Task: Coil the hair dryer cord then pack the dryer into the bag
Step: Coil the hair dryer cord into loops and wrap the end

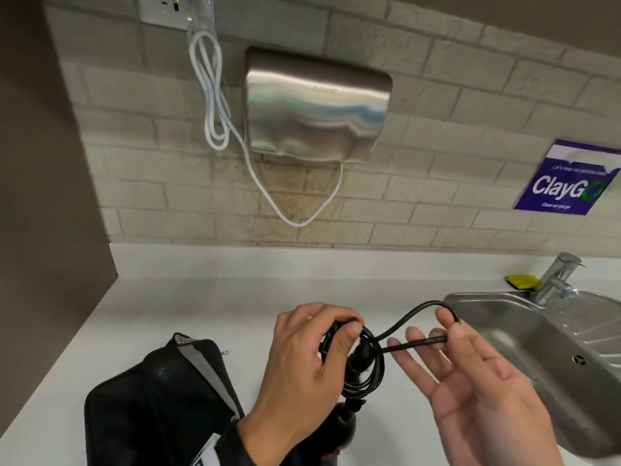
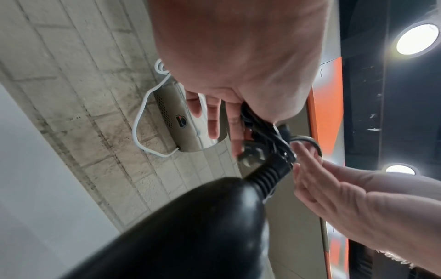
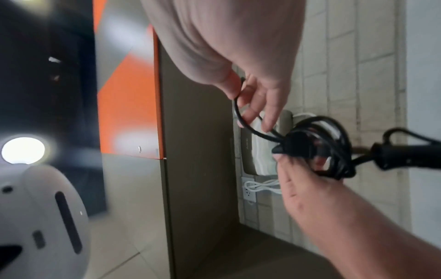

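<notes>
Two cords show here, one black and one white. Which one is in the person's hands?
The black cord: the left hand grips its coil and the right hand holds a loose loop. The white cord hangs untouched on the wall.

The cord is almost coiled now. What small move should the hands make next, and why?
Probably the right hand should lay its last loose loop of the cord onto the coil that the left hand grips. That loop is the only slack showing, and the bag lies open beside.

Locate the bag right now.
In the head view the black bag lies open on the white counter at lower left, just left of the left hand holding the coiled cord.
</notes>
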Demonstrator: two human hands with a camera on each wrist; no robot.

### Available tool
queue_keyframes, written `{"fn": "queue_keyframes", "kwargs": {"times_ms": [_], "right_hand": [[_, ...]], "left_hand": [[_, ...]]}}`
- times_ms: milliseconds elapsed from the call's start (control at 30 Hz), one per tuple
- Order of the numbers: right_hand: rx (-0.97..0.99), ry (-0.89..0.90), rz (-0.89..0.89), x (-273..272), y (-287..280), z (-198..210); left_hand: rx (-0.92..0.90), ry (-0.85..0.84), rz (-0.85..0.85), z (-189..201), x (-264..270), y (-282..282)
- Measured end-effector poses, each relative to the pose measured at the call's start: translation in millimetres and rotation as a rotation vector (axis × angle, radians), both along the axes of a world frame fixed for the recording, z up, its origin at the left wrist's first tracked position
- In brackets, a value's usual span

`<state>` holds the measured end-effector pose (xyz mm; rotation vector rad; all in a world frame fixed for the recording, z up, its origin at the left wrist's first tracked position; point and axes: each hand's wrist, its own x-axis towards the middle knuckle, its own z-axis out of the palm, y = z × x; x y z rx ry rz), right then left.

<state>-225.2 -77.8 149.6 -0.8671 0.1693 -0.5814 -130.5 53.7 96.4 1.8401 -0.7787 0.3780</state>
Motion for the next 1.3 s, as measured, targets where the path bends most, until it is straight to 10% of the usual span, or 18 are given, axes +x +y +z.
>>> {"fn": "queue_keyframes", "kwargs": {"times_ms": [200, 667, 1133, 1300], "right_hand": [[0.074, 0.003, 0.146, -2, -8, 17], [-0.515, 0.052, 0.109, -4, -24, 32], [-1.524, 0.359, -0.155, 9, -63, -46], [-1.236, 0.466, -0.037, 17, -57, -70]], "left_hand": [[-0.022, 0.013, -0.044, 0, 4, 6], [-0.018, -0.085, -0.210, -2, 5, 11], [-0.232, -0.089, -0.168, -9, 2, 17], [-0.272, -0.029, -0.182, -13, 2, 15]]}}
